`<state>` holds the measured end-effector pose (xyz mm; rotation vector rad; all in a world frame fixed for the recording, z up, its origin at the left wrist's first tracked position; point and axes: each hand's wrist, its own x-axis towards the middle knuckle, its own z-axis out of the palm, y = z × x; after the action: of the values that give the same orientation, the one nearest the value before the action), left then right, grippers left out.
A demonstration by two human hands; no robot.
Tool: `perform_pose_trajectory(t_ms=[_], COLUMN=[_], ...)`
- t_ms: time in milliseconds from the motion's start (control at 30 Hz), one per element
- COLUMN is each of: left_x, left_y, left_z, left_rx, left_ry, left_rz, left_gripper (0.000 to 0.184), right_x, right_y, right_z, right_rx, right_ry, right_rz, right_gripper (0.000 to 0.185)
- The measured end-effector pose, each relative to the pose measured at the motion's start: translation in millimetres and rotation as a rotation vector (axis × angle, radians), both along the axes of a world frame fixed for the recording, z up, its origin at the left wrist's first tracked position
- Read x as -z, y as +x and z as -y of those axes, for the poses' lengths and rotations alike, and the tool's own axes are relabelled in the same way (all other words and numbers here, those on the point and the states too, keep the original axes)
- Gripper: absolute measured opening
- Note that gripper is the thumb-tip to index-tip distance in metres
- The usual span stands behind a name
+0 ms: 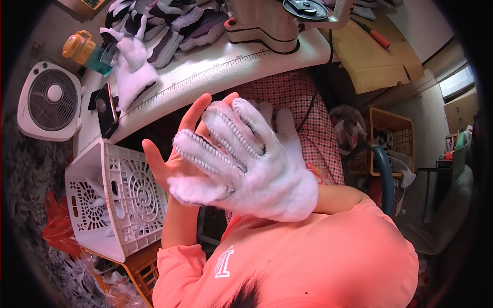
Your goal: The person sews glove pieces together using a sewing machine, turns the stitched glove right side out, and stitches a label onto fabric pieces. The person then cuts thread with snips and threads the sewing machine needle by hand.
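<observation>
A fluffy white glove (pixel 257 174) with thick ridged seams along its fingers fills the middle of the view. Behind its finger side is my left hand (pixel 172 164), bare, with thumb and fingers spread apart; the glove overlaps its palm. My right forearm reaches the glove's cuff from the right. The fingers of my right hand are hidden by the white fabric, and I cannot tell whether they are inside it. Another white fluffy piece (pixel 288 131) shows just behind the glove, above a red checkered cloth (pixel 326 138).
A sewing machine (pixel 262 23) stands on the white table (pixel 205 77) with a fabric pile (pixel 169 31), a bottle (pixel 90 54) and a phone (pixel 106 110). At the left are a fan (pixel 50 100) and a white crate (pixel 110 205). A screwdriver (pixel 377 37) lies upper right.
</observation>
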<state>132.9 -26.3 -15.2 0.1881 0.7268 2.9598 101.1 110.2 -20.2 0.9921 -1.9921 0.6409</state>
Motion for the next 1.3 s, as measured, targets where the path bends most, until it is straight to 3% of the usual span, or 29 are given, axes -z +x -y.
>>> perform_pose_trajectory(t_ms=[33, 100, 167, 233, 300, 333, 367, 433, 500, 567, 667, 767, 867, 967, 1100, 1200, 1300], left_x=[2.6, 7.4, 12.2, 29.3, 52.6, 55.8, 57.3, 49.0, 41.1, 38.1, 42.5, 43.4, 40.1, 61.5, 65.4, 74.0, 82.2], left_y=[-1.1, -5.3, -9.3, -14.7, -10.4, -8.6, -8.3, -10.3, -12.9, -18.1, -31.4, -36.1, -33.2, -32.9, -34.2, -40.3, -45.5], left_z=[-0.6, -3.6, -5.3, 4.2, 12.5, 9.7, 4.8, 1.2, 7.6, 12.7, 33.5, 42.4, 32.2, 42.9, 41.7, 44.4, 47.1], left_rx=[0.001, -0.117, -0.136, -0.286, -0.554, -0.623, -0.691, -0.783, -0.726, -0.718, -0.744, -0.712, -0.643, -0.594, -0.555, -0.594, -0.644], left_ry=[-0.001, -0.259, -0.232, -0.622, -0.888, -0.863, -0.837, -0.898, -0.892, -0.858, -0.744, -0.672, -0.670, -0.776, -0.772, -0.840, -1.116], left_rz=[-0.001, -0.035, -0.067, -0.164, -0.163, -0.192, -0.221, -0.105, 0.069, 0.123, 0.326, 0.348, 0.368, 0.262, 0.291, 0.291, 0.341], left_gripper=[0.112, 0.110, 0.110, 0.093, 0.055, 0.039, 0.026, 0.023, 0.028, 0.030, 0.029, 0.029, 0.030, 0.030, 0.030, 0.026, 0.016], right_x=[-7.7, -24.6, -37.7, -38.7, -27.2, -20.1, -11.2, -5.4, -12.8, -16.8, 39.3, 86.4, 91.7, 99.5, 93.1, 92.3, 130.5], right_y=[1.9, 5.1, 7.7, 10.0, 11.5, 11.7, 11.5, 9.6, -4.2, -8.6, 0.2, 11.0, 14.7, 13.5, 13.6, 9.1, -7.1], right_z=[-3.7, -11.8, -17.6, -18.7, -17.7, -19.1, -22.1, -26.3, -20.0, -16.9, -56.2, -97.4, -112.6, -125.0, -124.6, -124.7, -131.8], right_rx=[-0.051, -0.154, -0.261, -0.318, -0.938, -0.940, -1.082, -1.355, -1.592, -1.538, -1.457, -1.342, -1.476, -1.339, -1.366, -1.129, -0.646], right_ry=[0.010, 0.031, 0.055, 0.071, -0.542, -0.537, -0.660, -0.908, -1.030, -1.146, -1.346, -1.559, -1.589, -1.601, -1.741, -1.591, -1.513], right_rz=[0.071, 0.208, 0.337, 0.392, 1.146, 1.141, 1.341, 1.747, 1.869, 2.022, 2.084, 2.122, 1.983, 1.964, 1.984, 2.001, 2.075], right_gripper=[0.056, 0.052, 0.048, 0.046, 0.041, 0.041, 0.049, 0.066, 0.067, 0.067, 0.058, 0.055, 0.060, 0.059, 0.058, 0.056, 0.049])
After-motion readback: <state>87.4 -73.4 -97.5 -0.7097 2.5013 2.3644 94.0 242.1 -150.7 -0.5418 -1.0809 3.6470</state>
